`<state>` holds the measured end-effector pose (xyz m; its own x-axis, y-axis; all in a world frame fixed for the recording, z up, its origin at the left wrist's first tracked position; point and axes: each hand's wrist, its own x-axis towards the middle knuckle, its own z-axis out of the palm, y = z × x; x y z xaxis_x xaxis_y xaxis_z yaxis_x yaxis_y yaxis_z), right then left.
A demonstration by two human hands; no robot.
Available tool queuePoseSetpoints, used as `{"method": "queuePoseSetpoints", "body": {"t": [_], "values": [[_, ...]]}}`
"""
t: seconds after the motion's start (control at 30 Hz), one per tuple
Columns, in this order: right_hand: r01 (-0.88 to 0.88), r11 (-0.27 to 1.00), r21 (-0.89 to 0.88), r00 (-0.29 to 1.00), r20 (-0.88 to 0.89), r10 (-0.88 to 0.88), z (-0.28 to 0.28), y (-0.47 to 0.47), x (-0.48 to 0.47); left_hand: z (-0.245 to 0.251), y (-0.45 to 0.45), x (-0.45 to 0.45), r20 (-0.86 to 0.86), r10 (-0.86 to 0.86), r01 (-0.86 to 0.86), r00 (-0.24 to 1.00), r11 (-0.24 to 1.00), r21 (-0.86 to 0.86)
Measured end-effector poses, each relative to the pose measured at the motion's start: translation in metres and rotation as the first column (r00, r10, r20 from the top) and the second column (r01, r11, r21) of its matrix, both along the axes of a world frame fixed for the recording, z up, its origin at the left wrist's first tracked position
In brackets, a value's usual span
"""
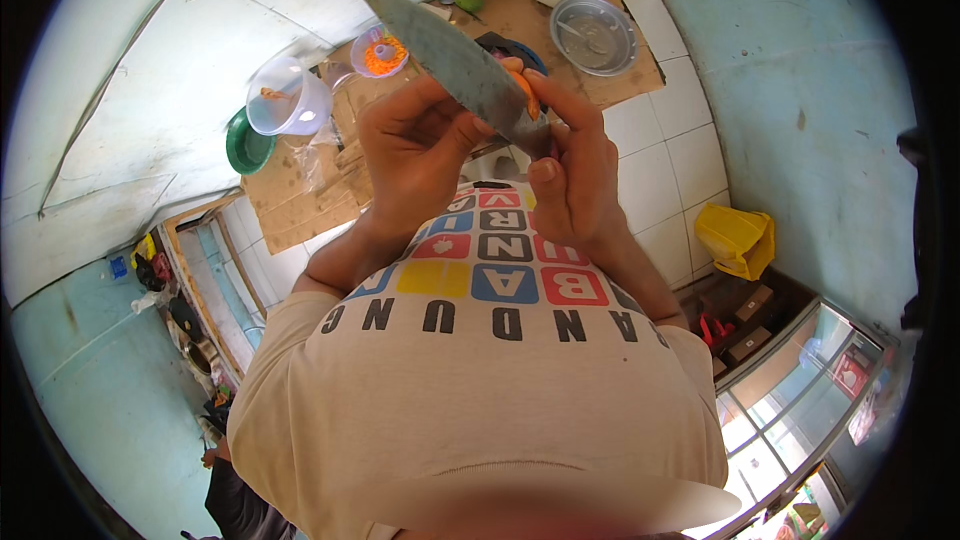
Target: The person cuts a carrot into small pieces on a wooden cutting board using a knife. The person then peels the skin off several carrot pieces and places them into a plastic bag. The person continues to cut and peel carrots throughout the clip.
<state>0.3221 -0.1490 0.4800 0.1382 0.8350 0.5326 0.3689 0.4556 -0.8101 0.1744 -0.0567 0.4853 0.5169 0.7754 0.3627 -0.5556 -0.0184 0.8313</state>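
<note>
In front of my chest, my right hand point(576, 157) grips a large kitchen knife point(450, 56) near the base of its blade, its handle hidden in my fist. The broad blade points up and to the left. A small orange piece of vegetable, perhaps carrot point(531, 99), shows beside the blade, near my right index finger. My left hand point(420, 142) reaches behind the blade, and a fingertip shows at the orange piece's upper end. The left thumb is bent by the blade's lower edge. The blade hides most of the left hand's grip.
On the floor, stained cardboard point(300, 191) bears a clear plastic tub point(289, 96), a green bowl point(251, 141), a lilac dish point(362, 64) with orange pieces and a basin point(592, 36) with cloudy liquid. A yellow bag point(735, 240) stands right. A person's dark sleeve point(240, 499) is lower left.
</note>
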Motion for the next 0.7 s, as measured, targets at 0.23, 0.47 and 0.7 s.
{"method": "queuePoseSetpoints", "body": {"t": [0.23, 0.47, 0.7], "values": [[-0.010, 0.998, 0.070, 1.000, -0.027, 0.012, -0.014, 0.005, 0.001, 0.003, 0.006, -0.002, -0.080, -0.019, 0.025, 0.997, 0.997, 0.072], [0.008, 1.000, 0.021, 0.997, -0.074, -0.007, -0.016, 0.002, -0.002, 0.002, 0.012, -0.002, -0.057, -0.131, 0.135, 0.990, 0.988, 0.074], [0.021, 0.999, -0.028, 0.980, -0.197, -0.026, -0.012, -0.001, -0.004, 0.001, 0.013, 0.003, -0.044, -0.119, 0.123, 0.992, 0.988, 0.092]]}}
